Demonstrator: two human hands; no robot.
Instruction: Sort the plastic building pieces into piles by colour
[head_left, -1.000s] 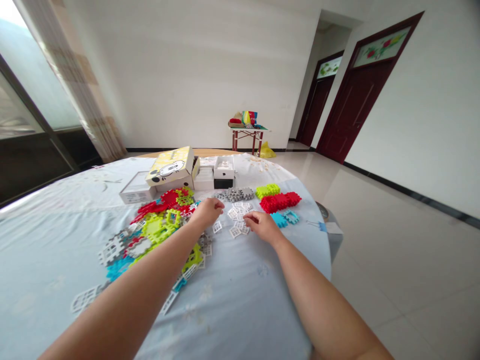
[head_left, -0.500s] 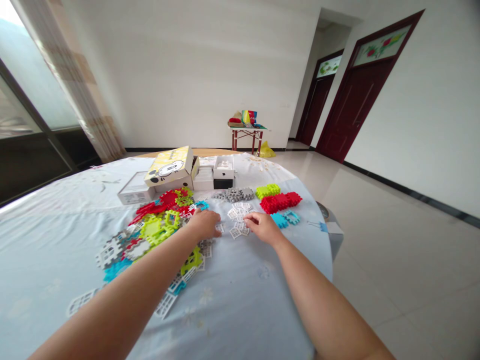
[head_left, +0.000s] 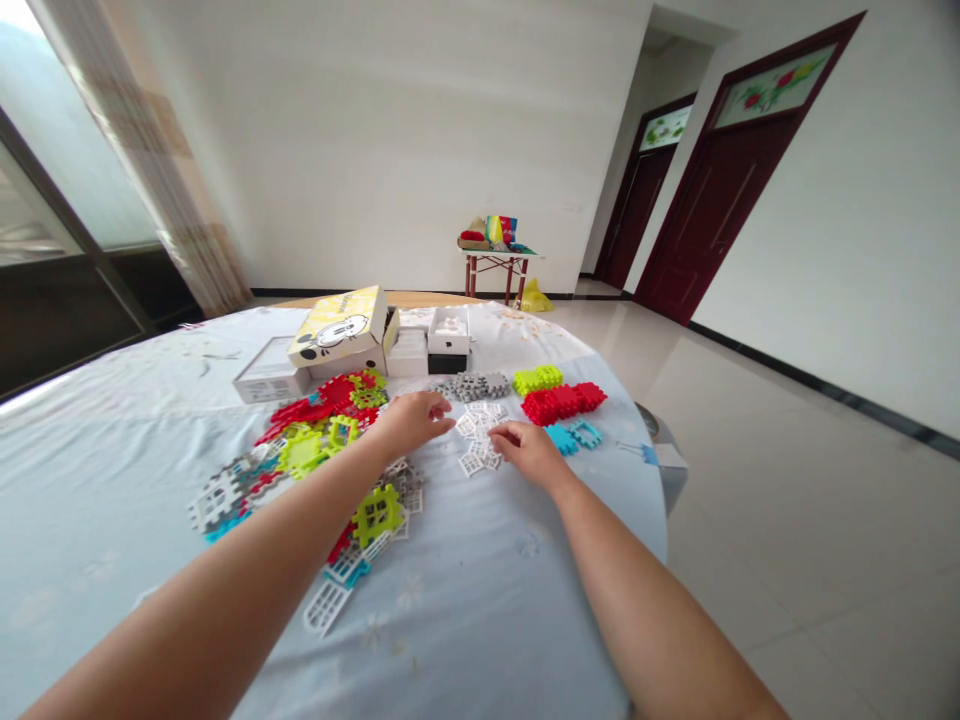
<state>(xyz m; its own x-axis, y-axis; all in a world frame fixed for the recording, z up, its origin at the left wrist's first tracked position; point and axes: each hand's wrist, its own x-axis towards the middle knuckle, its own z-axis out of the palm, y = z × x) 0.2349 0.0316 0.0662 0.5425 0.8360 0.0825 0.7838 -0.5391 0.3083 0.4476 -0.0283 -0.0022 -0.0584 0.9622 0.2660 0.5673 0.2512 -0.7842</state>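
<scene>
Handling of white lattice pieces on a cloth-covered worktop. At this step, such thin, flat parts would probably be best taken one at a time by the rim, with a light pinch, since overlapping neighbours could drag along; one hand might steady the cluster while the other lays each part flat. The left hand is half open, its fingers loosely bent, just left of the cluster, with no piece visible in its grasp. The right hand has its fingertips drawn together at the cluster's right edge; whether they grip a piece cannot be told. The pieces lie between the two hands, small, roughly square and pierced like window panes, overlapping at varied angles. Left of them, a mixed heap spreads in several colours; beyond and to the right lie grey, lime, red and blue groups
</scene>
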